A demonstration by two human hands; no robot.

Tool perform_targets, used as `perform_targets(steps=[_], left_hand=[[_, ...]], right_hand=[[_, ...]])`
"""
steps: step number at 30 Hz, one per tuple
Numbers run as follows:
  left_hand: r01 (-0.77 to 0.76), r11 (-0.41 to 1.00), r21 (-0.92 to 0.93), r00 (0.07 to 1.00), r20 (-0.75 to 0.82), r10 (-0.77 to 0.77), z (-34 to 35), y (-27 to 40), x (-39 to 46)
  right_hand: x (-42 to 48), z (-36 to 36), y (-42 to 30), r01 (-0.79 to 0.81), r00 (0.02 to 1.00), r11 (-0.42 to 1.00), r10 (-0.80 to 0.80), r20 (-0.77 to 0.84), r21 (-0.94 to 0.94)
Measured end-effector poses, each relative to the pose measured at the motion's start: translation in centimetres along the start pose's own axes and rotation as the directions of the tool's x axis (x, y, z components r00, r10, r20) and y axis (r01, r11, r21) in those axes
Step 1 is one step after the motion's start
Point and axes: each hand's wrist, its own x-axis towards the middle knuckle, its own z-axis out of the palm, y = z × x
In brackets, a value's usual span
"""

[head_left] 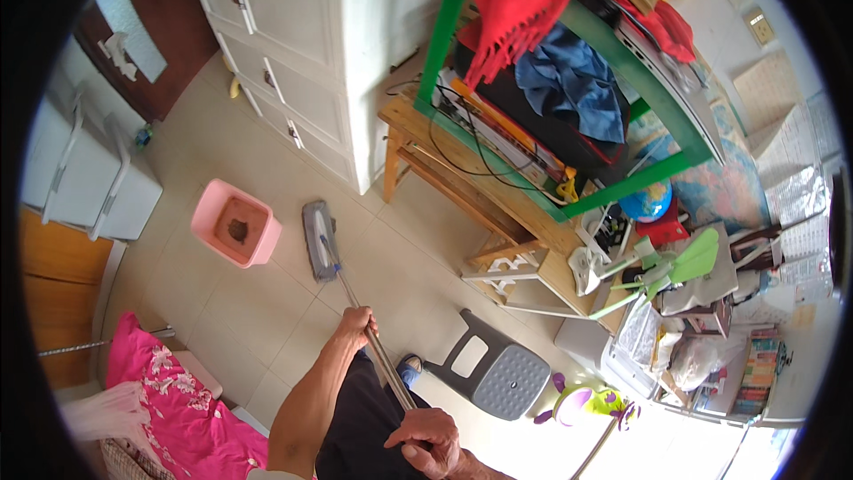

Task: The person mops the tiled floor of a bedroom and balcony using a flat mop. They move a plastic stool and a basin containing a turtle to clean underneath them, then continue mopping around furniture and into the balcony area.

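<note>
My left hand (360,322) grips the metal pole of a flat mop (388,370) partway down its length. My right hand (426,443) is closed around the pole near its upper end, close to my body. The mop's grey head (318,240) rests on the beige tiled floor (266,313), ahead of my feet. Just left of the mop head stands a pink plastic tub (266,240) with brownish contents and a small dark lump that I cannot identify. My foot in a blue slipper (410,371) shows to the right of the pole.
A grey plastic stool (510,380) stands at right. Beyond it, a wooden desk (420,125) carries a green-framed table (600,203) with cloths on it. White cabinets (286,47) stand ahead; grey storage boxes (130,193) and a pink-covered bed (193,407) are on the left.
</note>
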Motion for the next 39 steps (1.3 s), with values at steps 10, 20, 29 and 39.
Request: perform_targets(steps=[10,20,29,39], left_hand=[[0.084,0.893,0.442,0.994,0.019,-0.103,11.1,-8.4,-2.6],[0.093,0.775,0.625,0.996,-0.071,-0.062,13.0,-14.7,-0.8],[-0.068,0.529,0.846,0.998,0.047,0.052,7.9,-21.1,-2.0],[-0.139,0.369,0.919,0.987,0.100,0.123,10.1,-16.8,5.1]], right_hand=[[-9.1,-2.6,-2.7,-0.088,0.903,0.993,0.043,-0.427,-0.085],[-16.7,-2.1,-0.1,-0.160,0.806,0.985,0.096,-0.584,-0.058],[-25.8,1.5,6.5,-0.677,0.638,0.669,0.741,-0.210,0.306],[-18.6,1.3,18.3,-0.575,0.342,0.407,0.908,-0.243,0.709]])
